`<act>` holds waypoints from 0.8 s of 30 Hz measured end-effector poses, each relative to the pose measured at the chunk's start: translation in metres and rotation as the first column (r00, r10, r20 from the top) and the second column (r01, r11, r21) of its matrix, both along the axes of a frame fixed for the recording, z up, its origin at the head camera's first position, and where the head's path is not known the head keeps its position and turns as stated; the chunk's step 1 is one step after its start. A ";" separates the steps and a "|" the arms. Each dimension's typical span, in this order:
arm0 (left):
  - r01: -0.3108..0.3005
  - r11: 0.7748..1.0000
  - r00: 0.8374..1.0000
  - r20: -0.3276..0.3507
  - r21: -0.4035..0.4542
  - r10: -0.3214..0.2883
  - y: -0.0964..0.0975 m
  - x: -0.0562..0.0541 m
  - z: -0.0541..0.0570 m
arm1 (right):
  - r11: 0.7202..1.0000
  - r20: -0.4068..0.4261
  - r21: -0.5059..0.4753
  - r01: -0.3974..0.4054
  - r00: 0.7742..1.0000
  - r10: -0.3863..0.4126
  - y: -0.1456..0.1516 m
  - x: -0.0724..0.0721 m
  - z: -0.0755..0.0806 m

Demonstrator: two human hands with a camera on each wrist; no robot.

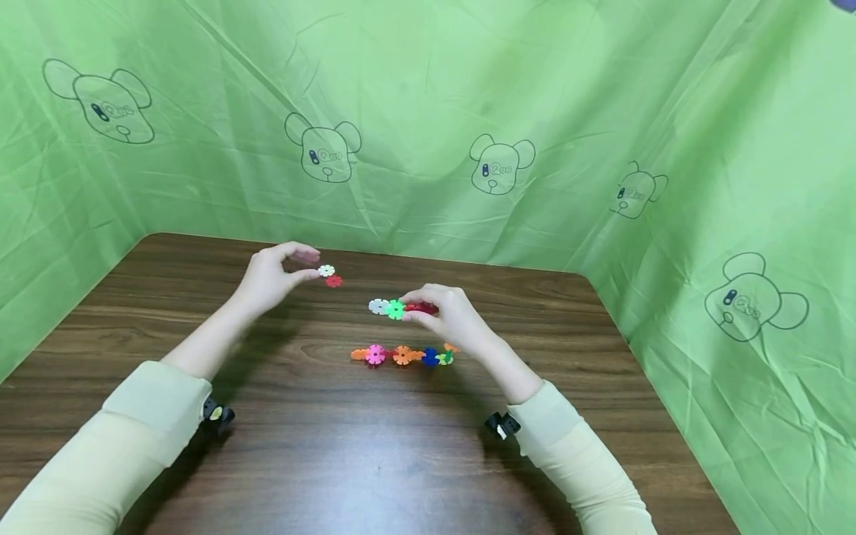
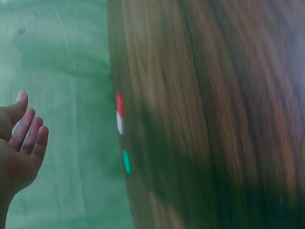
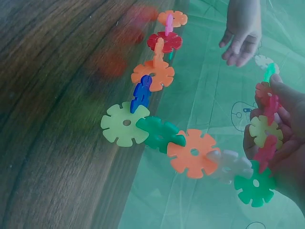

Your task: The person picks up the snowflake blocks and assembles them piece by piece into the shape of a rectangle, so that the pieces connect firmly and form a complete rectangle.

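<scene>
My right hand (image 1: 456,316) grips one end of a long chain of slotted, flower-shaped plastic discs, its white and green discs (image 1: 396,310) poking out past the fingertips. In the right wrist view, the held stretch has red, pink and yellow discs (image 3: 266,131) against the palm. From there the chain bends round through green, white, orange and blue discs (image 3: 141,93). Its far stretch, with a pink disc (image 1: 375,355), runs low over the table. My left hand (image 1: 270,276) has loose, parted fingers beside a white disc (image 1: 325,270) and a red disc (image 1: 334,281); its palm shows bare in the left wrist view.
A wood-grain table (image 1: 321,446) lies under both hands. Green cloth (image 1: 414,89) printed with bear faces rises behind it and along both sides. In the left wrist view, a green disc (image 2: 127,162) lies near the table edge beside the white and red ones.
</scene>
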State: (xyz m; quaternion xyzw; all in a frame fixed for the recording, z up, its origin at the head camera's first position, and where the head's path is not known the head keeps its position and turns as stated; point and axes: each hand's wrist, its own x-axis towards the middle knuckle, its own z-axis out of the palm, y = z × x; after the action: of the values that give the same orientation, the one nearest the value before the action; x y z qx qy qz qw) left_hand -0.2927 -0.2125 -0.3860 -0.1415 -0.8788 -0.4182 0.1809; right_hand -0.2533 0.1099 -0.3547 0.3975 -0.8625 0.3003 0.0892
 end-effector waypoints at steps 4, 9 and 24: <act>-0.025 0.999 1.000 0.011 -0.023 0.025 -0.018 -0.012 -0.009 | 1.000 -0.009 0.004 -0.007 1.000 0.007 0.000 -0.001 0.000; -0.006 0.998 0.996 0.093 -0.064 0.012 -0.033 -0.025 -0.020 | 1.000 -0.013 0.014 -0.016 1.000 0.017 0.000 -0.002 -0.001; 0.157 0.961 0.927 0.369 -0.230 -0.063 -0.058 -0.051 -0.052 | 1.000 0.011 0.003 -0.031 0.999 0.031 -0.001 -0.003 -0.002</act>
State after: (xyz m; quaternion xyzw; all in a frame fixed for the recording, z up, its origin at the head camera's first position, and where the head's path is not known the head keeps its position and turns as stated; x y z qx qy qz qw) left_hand -0.3438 -0.2709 -0.4377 -0.1343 -0.9340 -0.3300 -0.0258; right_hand -0.2563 0.1086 -0.3565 0.4095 -0.8571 0.3024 0.0794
